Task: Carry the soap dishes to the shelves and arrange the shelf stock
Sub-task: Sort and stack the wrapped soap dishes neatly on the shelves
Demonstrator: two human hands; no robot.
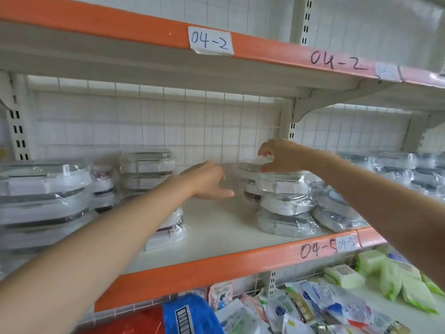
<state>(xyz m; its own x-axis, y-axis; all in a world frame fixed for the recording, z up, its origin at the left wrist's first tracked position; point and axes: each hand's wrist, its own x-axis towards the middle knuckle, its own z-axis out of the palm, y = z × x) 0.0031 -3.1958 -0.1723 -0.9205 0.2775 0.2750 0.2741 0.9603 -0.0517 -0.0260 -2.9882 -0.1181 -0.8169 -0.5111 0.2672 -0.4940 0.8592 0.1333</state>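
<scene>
One wrapped soap dish [250, 166] lies flat atop a stack [284, 203] on the white shelf [216, 227], its long axis running left to right; the right hand [279, 154] pinches its top edge with curled fingers. The left hand [209, 180] reaches beside it, fingers relaxed, holding nothing. More wrapped stacks [43, 194] line the orange-edged shelving before a wire grid back [168, 116].

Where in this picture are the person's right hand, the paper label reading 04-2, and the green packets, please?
right hand [277, 154]: head view, on the back of the hand.
paper label [210, 41]: head view, on its middle.
green packets [395, 280]: head view, on one packet's wrapper.
</scene>
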